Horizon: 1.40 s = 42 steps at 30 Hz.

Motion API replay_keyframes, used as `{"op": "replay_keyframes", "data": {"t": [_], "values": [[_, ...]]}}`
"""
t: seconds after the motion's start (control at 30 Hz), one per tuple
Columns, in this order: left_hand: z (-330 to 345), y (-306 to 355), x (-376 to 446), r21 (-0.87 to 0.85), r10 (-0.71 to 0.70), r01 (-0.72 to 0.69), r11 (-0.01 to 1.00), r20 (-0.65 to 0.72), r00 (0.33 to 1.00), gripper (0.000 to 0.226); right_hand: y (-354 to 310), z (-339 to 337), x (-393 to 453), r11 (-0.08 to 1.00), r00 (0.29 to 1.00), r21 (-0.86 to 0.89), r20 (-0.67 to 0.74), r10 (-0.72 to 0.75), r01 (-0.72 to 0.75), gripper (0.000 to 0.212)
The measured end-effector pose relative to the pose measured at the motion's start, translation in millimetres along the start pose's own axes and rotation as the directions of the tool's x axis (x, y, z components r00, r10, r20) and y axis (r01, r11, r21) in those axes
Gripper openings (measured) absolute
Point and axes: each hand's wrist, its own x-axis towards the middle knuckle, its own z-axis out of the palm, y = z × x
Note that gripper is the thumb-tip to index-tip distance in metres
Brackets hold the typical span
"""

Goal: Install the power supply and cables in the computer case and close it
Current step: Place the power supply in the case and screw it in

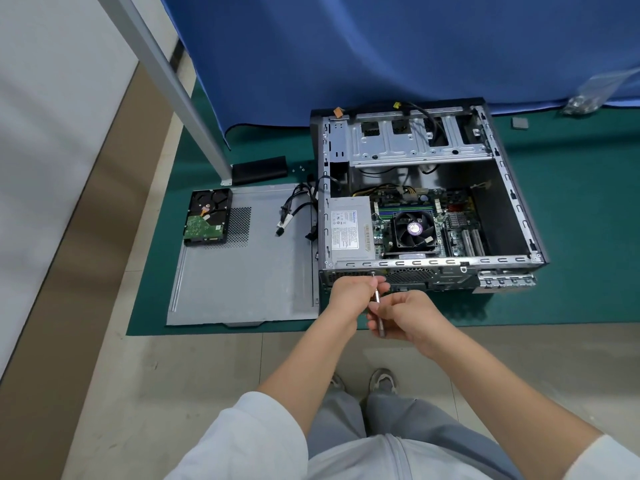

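A: What lies at the far left?

B: A hard drive (207, 216) rests on the removed side panel (242, 265), which lies flat on the green mat (571, 237). Beyond them is a small black box (259, 170). Loose black cables (298, 209) hang out over the left wall of the computer case (512, 188) onto the panel.

A: And the case?

B: It lies on its side, open to the top. The power supply (349, 228) sits inside, in the near left corner, with its label upward. To the right of it I see the motherboard with the CPU fan (414, 230).

A: What do the hands do?

B: The left hand (349, 292) is at the near outer wall of the case, just below the power supply. Its fingers (379, 282) are curled round the upper shaft of a screwdriver (377, 303), near the tip. The tip touches the wall at a screw (373, 273).

A: The right one?

B: The right hand (412, 317) is just beside it, a little nearer to the person. Its fingers (375, 315) are curled round the lower part of the same screwdriver.

A: Anything at the far right?

B: A clear plastic bag (595, 93) lies against the blue cloth (381, 46).
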Motion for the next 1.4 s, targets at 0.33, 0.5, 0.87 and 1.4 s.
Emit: {"op": "replay_keyframes", "data": {"t": [0.33,0.5,0.87,1.4], "values": [[-15,-4,-1,-0.018,-0.017,0.020,1.000,0.164,0.986,0.019,-6,4,-3,1.000,1.000,-0.010,-0.004,0.025,-0.025,0.018],[-11,-5,2,0.004,0.017,-0.018,1.000,0.098,0.995,0.021,-3,7,-2,0.999,1.000,0.045,0.008,0.017,-0.017,0.026],[-7,4,-1,0.031,-0.018,0.018,0.999,-0.031,0.999,0.010,17,12,9,0.988,0.974,0.015,-0.167,-0.151,0.155,0.017],[-23,1,20,-0.048,-0.113,0.118,0.992,0.097,0.989,0.044,28,13,22,0.954,0.896,-0.160,-0.333,-0.293,0.252,0.030]]}}
